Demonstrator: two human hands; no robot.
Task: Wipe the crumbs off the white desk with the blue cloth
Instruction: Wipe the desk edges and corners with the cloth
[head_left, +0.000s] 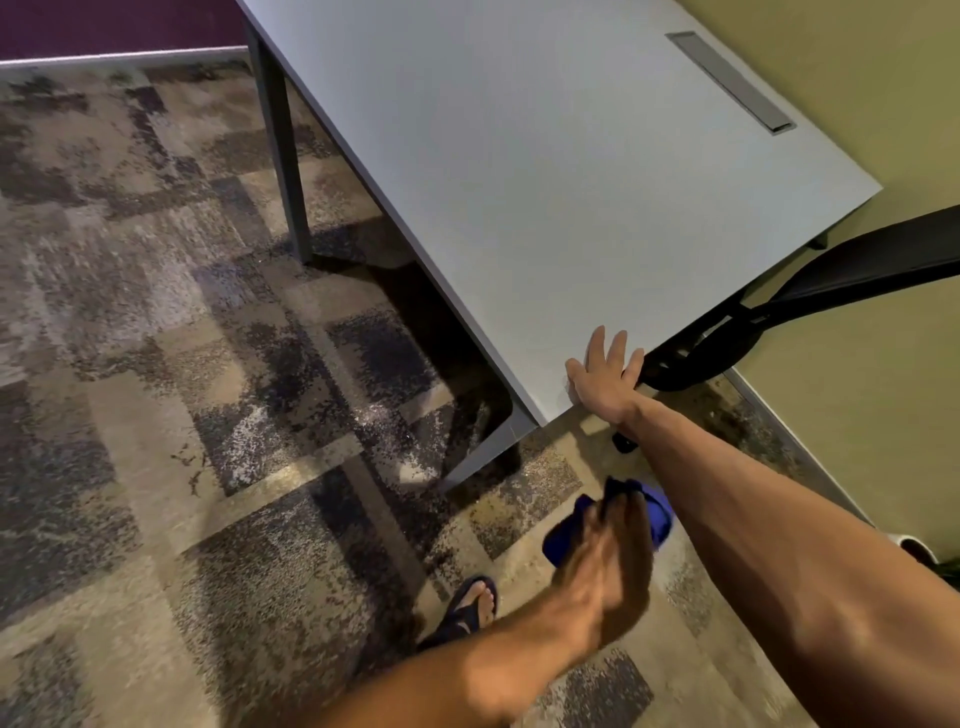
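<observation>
My one head camera looks steeply down, apparently tilted, over the desk (545, 182) corner, carpet (156, 364) beyond.

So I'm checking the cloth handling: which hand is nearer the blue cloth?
Left. The left hand is on the blue cloth, holding it off the desk's near corner over the carpet. The right hand rests flat on the white desk corner, apart from it.
</observation>
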